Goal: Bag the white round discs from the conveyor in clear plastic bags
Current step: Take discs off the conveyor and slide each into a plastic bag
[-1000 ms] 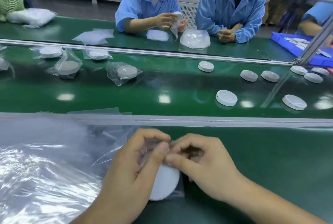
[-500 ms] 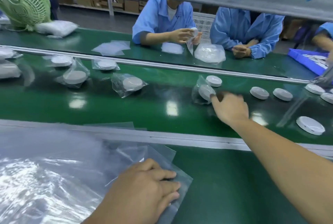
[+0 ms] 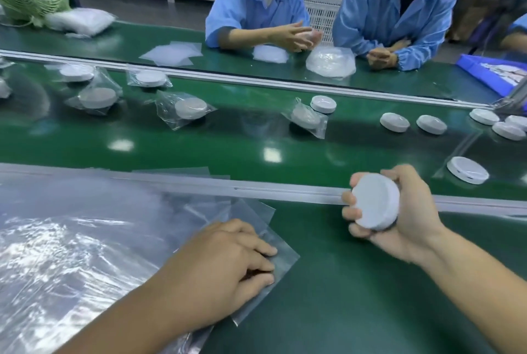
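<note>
The right hand [image 3: 405, 219] has its fingers curled around one white disc [image 3: 375, 205] and holds it up by the near edge of the green belt [image 3: 228, 148]. The left hand [image 3: 222, 265] rests on a clear bag [image 3: 285, 256], its fingers loose and pressing down on it.

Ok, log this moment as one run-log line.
stage: disc in hand, not bagged | right hand: grips disc | left hand: rests on bag | belt: loose discs, bagged discs
</note>
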The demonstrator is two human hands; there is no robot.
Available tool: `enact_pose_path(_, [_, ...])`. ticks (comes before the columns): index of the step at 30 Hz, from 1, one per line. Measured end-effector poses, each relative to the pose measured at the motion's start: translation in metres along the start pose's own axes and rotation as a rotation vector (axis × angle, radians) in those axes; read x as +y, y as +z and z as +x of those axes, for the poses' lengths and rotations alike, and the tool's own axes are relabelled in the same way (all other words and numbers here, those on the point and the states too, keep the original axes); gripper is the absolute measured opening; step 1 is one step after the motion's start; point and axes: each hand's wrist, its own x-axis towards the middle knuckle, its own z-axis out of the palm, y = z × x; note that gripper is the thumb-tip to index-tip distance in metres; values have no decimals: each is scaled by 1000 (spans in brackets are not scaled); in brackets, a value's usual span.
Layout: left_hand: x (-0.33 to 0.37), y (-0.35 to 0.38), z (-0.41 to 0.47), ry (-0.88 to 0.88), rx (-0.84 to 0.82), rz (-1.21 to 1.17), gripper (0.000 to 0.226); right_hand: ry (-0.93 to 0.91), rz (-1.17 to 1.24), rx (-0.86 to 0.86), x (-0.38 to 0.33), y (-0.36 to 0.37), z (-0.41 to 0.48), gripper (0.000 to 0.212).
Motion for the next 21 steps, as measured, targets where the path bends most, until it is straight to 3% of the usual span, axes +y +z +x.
enact_pose_path(4, [-6, -6, -2, 48, -66, 35, 34, -77, -81, -101, 31, 9, -39, 34])
enact_pose_path(6, [-2, -7, -3, 52, -23, 73, 34, -181, -272, -83, 44, 15, -50, 36])
enact_pose_path(7, [-1, -6, -4, 41, 7, 67, 32, -312, -454, -73, 51, 16, -54, 36])
enact_pose_path(10, [2, -3, -4, -50, 156, -61, 22, -946, -1033, -137, 63, 15, -59, 37])
enact_pose_path(13, [8, -5, -1, -174, 302, -251, 14, -1348, -1199, -204, 72, 14, -55, 24])
enact_pose_path(18, [21, -6, 0, -242, 340, -444, 11, -1395, -980, -204, 78, 27, -50, 16])
enact_pose_path(21, [15, -10, -3, -141, 145, -253, 20, -1389, -947, -123, 75, 24, -54, 26])
